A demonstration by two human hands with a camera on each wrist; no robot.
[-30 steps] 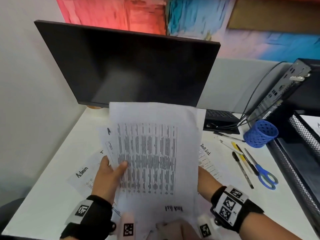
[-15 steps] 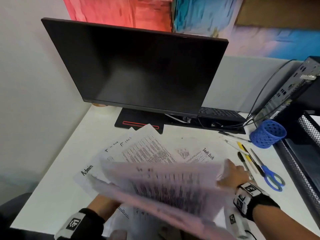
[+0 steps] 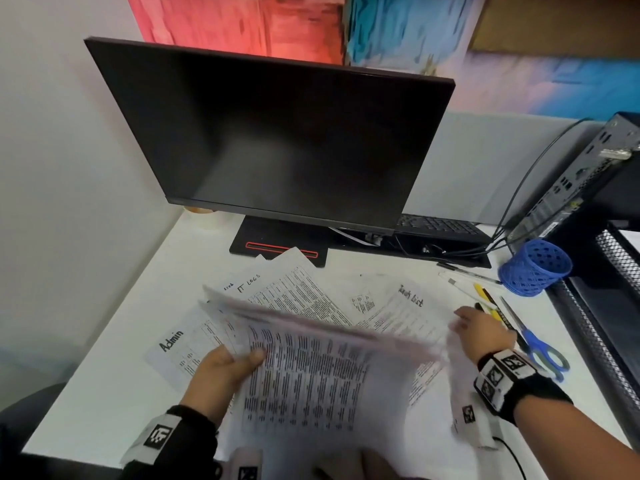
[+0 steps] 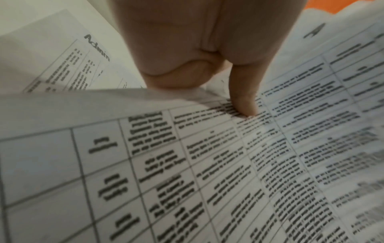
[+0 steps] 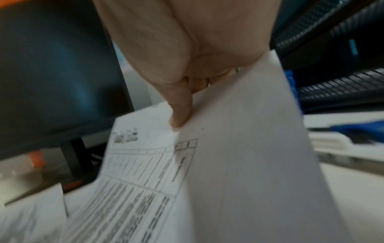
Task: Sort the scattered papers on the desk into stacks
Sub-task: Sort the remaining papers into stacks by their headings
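Observation:
Both hands hold a bundle of printed sheets [image 3: 311, 372] low over the white desk [image 3: 104, 358], in front of the monitor. My left hand [image 3: 225, 368] grips its left edge, thumb on the printed table [image 4: 245, 105], fingers hidden under the paper. My right hand [image 3: 481, 332] pinches the right edge, thumb on top [image 5: 180, 113]. Beneath lie loose sheets headed "Admin" [image 3: 173, 351], "IT Logs" [image 3: 277, 289] and "Task list" [image 3: 405, 310]. The moving sheets are blurred.
A black monitor [image 3: 277, 133] on its stand [image 3: 277, 245] fills the back. To the right lie pens [image 3: 485, 299], blue-handled scissors [image 3: 540, 344] and a blue mesh pen cup [image 3: 535, 266]. A small computer [image 3: 581, 178] and a black mesh tray [image 3: 609, 306] line the right edge.
The bundle, held upright a second ago, has been tipped down nearly flat over the desk. My right hand came out from behind it to its right edge; my left stayed on the left edge.

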